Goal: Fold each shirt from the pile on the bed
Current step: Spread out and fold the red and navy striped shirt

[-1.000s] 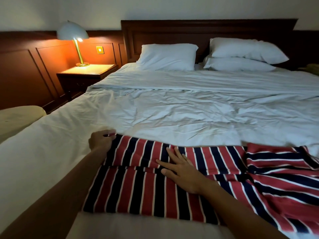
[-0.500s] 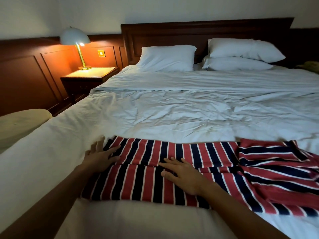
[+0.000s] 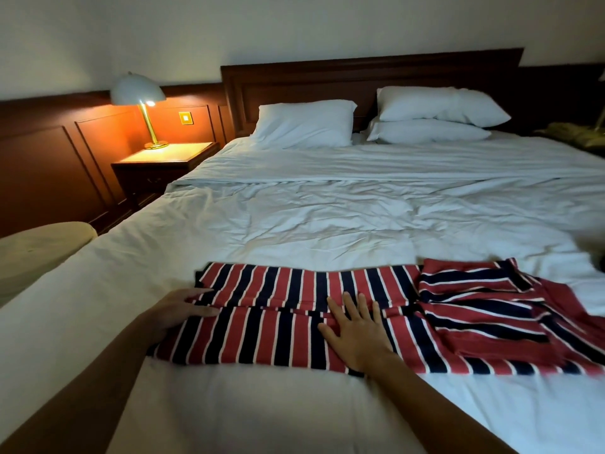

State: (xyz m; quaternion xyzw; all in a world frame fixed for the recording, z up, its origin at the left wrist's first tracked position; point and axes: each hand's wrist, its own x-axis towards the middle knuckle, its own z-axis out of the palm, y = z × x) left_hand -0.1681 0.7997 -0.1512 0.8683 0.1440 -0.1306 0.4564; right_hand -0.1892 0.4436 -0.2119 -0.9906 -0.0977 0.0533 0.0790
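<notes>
Left arm (image 3: 82,371): bare, reaches in from the lower left, stretched forward.
Left hand (image 3: 178,309): palm down, fingers straight and pointing right, gripping nothing.
Right arm (image 3: 442,404): bare, comes in from the lower right, angled leftward.
Right hand (image 3: 357,332): flat, palm down, fingers straight and spread, pointing ahead; thumb out to the left.

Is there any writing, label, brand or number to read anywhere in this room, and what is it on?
None can be read.
The shirt shows only red, navy and white stripes, with no logo or tag in view.
The yellow wall plate beside the lamp shows a pale square, with no lettering that can be made out.
</notes>
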